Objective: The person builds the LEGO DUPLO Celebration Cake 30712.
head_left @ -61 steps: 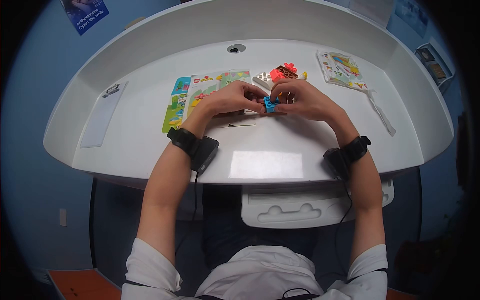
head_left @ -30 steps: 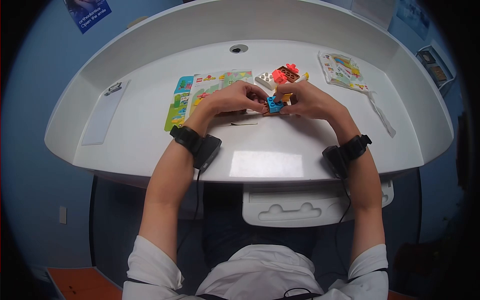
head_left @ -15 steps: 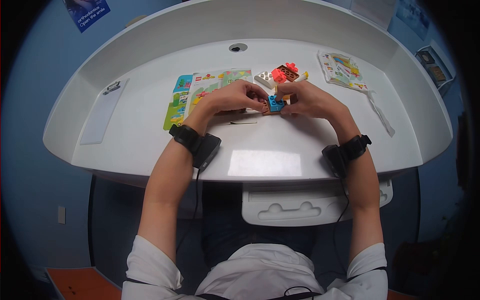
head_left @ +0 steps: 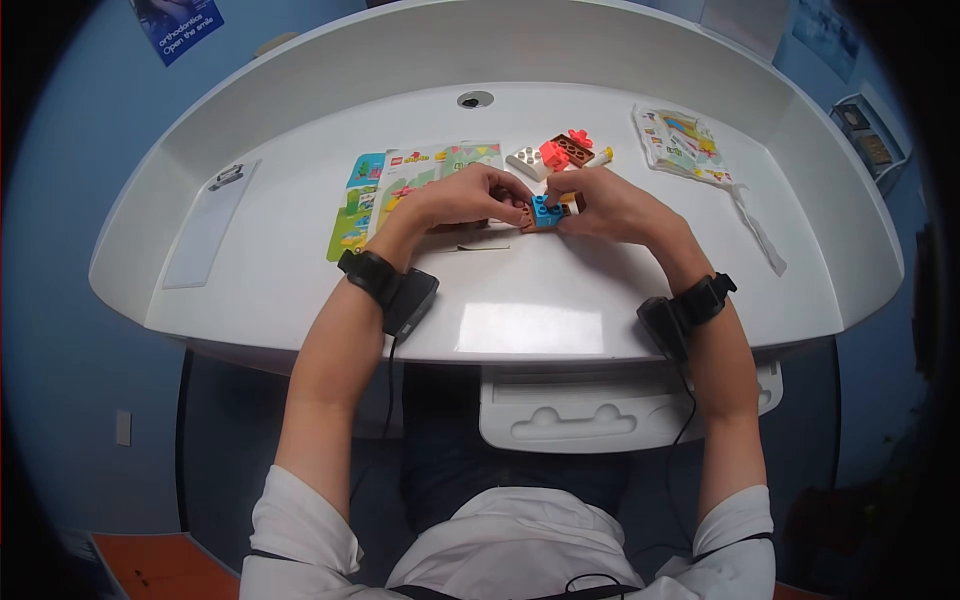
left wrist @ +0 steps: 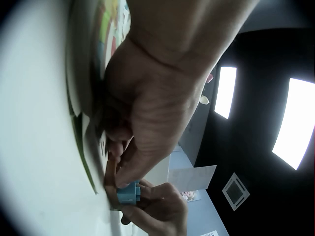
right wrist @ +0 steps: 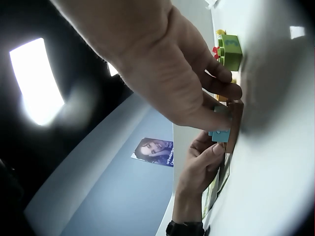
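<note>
The biggest thing is your white table [head_left: 600, 290], w/ a tall curved wall round the far side. A pale tray [head_left: 580, 427] pokes out below its near edge. On the L side of the table lies a clipboard [head_left: 208, 240], and b/w it and your hands there's a bright picture book [head_left: 408, 178] w/ a green and blue sheet [head_left: 350, 218] peeking out from under it. Far over on the R is a crinkly plastic bag [head_left: 690, 140] w/ a long thin tail. Next in size come your hands, close together near the mid of the table. Your L hand [head_left: 465, 198] has its grip nearly closed, thumb and fingers pinching the L end of the brown pc [head_left: 528, 222]. Your R hand [head_left: 615, 205] has its grip open abt as wide as the blue block [head_left: 545, 211], w/ bent fingers and thumb holding it; one finger also touches the brown pc's R end. The brown pc is down low at the tabletop, and the blue block sits on top of it, bumps up, b/w your two hands. Past your R hand is a green block [right wrist: 231, 53] w/ a 3 on it. Just beyond your hands sit a white block [head_left: 527, 161], a dark brown pc [head_left: 572, 150] and a small red block [head_left: 553, 155], all near each other. Littlest is the red flower [head_left: 579, 136], at the far side of that bunch.
</note>
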`<state>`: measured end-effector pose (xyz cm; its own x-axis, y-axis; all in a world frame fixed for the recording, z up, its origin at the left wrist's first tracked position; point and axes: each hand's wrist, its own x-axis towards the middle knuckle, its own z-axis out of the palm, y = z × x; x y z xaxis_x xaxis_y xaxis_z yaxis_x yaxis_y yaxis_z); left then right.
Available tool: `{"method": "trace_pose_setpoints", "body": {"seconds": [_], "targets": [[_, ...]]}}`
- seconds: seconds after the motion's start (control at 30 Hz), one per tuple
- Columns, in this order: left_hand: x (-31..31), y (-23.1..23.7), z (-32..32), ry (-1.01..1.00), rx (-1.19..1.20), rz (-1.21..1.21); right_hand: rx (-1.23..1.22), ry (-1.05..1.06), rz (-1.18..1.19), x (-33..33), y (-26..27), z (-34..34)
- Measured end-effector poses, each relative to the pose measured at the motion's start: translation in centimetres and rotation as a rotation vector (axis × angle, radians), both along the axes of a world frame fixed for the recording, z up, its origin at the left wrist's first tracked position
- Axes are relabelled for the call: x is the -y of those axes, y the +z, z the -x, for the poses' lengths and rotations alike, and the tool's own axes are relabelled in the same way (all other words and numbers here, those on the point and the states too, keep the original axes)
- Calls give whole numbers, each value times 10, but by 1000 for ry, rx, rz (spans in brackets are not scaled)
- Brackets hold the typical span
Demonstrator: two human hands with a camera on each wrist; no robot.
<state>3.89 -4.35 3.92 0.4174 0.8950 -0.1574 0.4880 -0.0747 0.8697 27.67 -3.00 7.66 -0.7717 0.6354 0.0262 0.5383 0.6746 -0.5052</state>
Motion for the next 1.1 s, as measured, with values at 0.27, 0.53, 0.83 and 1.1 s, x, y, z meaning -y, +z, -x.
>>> {"method": "trace_pose_setpoints", "body": {"seconds": [0.27,0.53,0.83,1.1], "targets": [[4,4,-5,41,-24,-12,-377,-65,44,-30,-7,-17],[1,1,-3,32,-29,-22,-545,-165,-329,-60,-38,-14],[0,-1,-2,39,-35,-36,-251,-34,-215,-66,-55,-4],[-3,-3,-2,35,-43,-41,-209,-105,-235,-65,-55,-4]]}}
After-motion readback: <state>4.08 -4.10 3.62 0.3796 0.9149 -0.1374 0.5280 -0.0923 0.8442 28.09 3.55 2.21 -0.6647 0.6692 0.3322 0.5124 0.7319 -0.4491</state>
